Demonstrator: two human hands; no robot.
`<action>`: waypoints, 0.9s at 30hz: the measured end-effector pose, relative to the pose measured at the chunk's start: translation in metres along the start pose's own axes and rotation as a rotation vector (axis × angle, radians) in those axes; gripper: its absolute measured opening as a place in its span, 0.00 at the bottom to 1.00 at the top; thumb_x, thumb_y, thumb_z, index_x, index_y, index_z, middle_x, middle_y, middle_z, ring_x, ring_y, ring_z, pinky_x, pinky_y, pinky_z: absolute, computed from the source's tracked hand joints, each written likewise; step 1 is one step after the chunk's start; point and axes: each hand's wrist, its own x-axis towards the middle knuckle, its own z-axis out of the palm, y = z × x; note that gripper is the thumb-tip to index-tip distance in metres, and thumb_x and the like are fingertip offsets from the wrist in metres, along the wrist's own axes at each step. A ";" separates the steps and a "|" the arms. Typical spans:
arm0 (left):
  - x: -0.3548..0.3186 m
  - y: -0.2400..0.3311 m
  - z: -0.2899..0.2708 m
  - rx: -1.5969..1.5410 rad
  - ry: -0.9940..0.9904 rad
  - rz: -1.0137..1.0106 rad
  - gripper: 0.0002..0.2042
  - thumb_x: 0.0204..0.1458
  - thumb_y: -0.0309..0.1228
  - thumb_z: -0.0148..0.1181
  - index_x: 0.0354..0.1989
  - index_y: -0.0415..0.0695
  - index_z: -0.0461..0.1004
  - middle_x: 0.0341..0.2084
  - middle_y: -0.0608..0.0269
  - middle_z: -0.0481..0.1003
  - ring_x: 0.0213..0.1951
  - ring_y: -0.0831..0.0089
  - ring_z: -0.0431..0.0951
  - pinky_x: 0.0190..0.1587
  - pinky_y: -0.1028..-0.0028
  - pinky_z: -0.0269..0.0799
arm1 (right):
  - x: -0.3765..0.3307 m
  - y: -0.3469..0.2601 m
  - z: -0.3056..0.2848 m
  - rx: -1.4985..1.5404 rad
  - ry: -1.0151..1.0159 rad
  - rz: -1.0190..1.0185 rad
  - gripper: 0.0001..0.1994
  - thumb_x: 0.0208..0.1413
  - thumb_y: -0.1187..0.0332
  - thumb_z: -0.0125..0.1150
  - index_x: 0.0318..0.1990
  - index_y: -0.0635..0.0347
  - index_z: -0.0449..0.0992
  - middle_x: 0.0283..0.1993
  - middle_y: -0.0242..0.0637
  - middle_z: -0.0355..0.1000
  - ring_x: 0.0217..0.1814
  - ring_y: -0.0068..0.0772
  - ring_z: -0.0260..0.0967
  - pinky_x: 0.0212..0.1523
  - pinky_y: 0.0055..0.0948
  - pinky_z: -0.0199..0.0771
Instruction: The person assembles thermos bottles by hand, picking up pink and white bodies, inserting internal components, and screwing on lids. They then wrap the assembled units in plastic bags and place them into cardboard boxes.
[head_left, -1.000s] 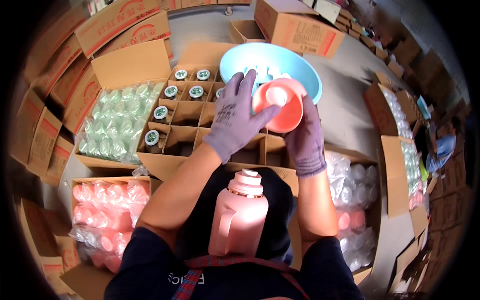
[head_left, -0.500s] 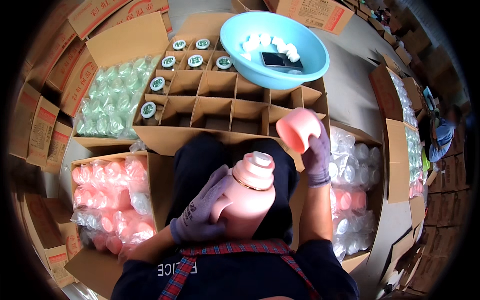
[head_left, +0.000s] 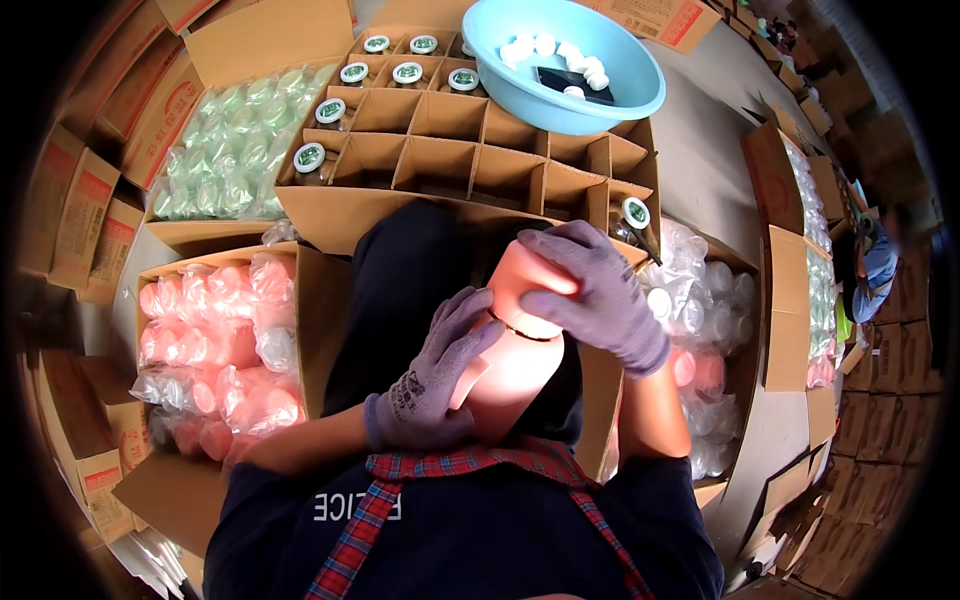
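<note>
A pink thermos flask stands in my lap, leaning a little to the right. My left hand, in a purple-grey knit glove, is closed around its side and handle. Over the neck of the flask sits a pink cup lid. My right hand, gloved the same way, grips this lid from above and the right. The lid hides the flask's neck and white stopper. A dark gold ring shows between lid and body.
Ahead is a divided carton with several green-and-white-topped bottles in its cells. A blue basin on it holds white stoppers and a dark phone-like slab. Cartons of wrapped green cups, pink cups and clear-wrapped white cups stand around me.
My right hand has brought the pink cup lid down and left onto the flask's neck, covering the stopper. My left hand still holds the flask. The whole view has shifted slightly.
</note>
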 end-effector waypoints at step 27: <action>0.018 0.007 0.062 0.352 0.161 -0.038 0.26 0.47 0.40 0.58 0.54 0.40 0.73 0.61 0.41 0.65 0.67 0.43 0.62 0.71 0.38 0.42 | 0.040 0.025 -0.004 0.551 -0.386 0.304 0.45 0.60 0.33 0.54 0.68 0.68 0.65 0.65 0.50 0.70 0.62 0.45 0.72 0.57 0.41 0.73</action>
